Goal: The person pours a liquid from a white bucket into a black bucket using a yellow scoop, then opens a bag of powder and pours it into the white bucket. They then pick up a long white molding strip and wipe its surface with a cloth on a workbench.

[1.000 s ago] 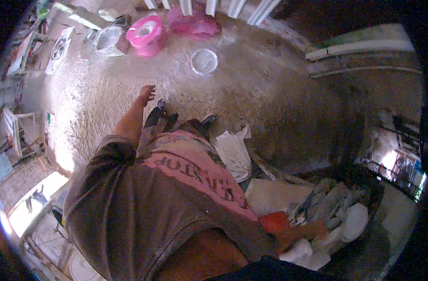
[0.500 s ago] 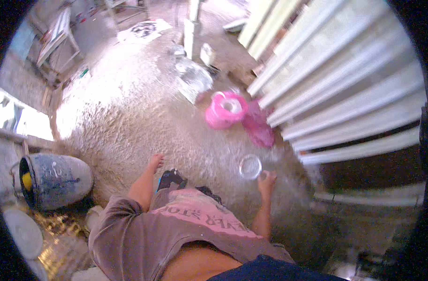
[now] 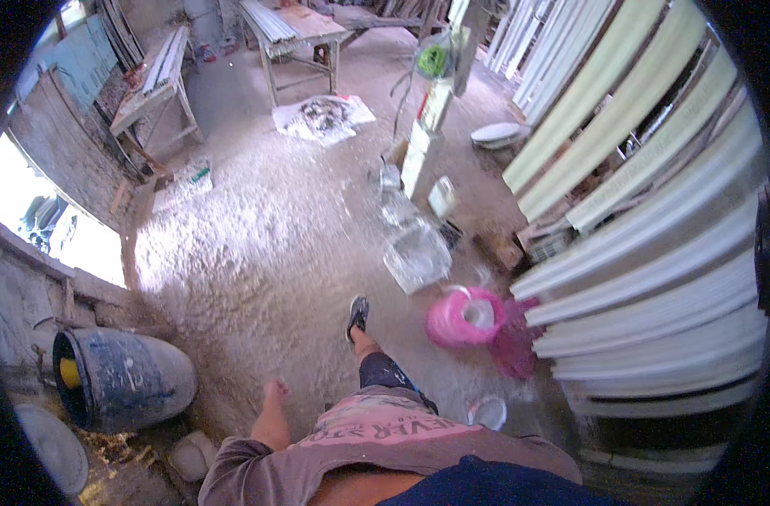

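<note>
My left hand (image 3: 275,390) hangs beside my body, its fingers blurred but loosely apart, with nothing visible in it. A small, round, whitish tub (image 3: 487,412) shows at my right side, partly covered by my shirt. My right hand is hidden, so its grip on the tub does not show. Ahead and to the right, a pink bag (image 3: 462,319) stands around a white round container (image 3: 479,314), apart from both hands. My shod foot (image 3: 359,315) is stretched forward on the floor.
A tipped blue-grey barrel (image 3: 140,377) lies at the left. Long white panels (image 3: 646,329) line the right. Ahead are a post (image 3: 424,152), a crumpled clear plastic bag (image 3: 418,255), a splattered sheet (image 3: 324,120) and wooden tables (image 3: 305,42).
The view has tilted up, bringing the tables and post into fuller sight. The tub now sits lower at my side, and my right hand, earlier at its rim, has gone out of sight.
</note>
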### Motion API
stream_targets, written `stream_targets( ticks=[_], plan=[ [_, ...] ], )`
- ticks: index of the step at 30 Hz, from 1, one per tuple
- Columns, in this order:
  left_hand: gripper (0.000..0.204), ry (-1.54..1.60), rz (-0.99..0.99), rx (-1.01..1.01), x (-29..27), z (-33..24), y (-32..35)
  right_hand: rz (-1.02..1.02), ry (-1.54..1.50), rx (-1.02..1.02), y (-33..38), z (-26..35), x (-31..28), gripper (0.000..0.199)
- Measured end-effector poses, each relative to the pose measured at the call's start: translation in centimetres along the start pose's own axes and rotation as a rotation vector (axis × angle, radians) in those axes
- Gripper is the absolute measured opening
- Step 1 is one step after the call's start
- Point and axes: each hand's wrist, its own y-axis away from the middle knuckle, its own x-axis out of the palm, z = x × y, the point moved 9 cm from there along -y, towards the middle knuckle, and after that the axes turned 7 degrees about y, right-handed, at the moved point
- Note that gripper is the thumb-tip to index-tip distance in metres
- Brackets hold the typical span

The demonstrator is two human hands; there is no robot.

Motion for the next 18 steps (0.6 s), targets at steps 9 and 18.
stream_targets(
  ticks=[9,18],
  plan=[
    [0.030,-0.393,0.173,-0.001,17.4,-17.2,-2.8,-0.121,0.221,-0.400,-17.9,34.5,-19.8,0.045],
    [0.021,-0.277,0.253,0.323,46.4,-36.4,-8.8,-0.497,-0.011,-0.896,-21.6,79.1,-44.2,0.041]
  ],
)
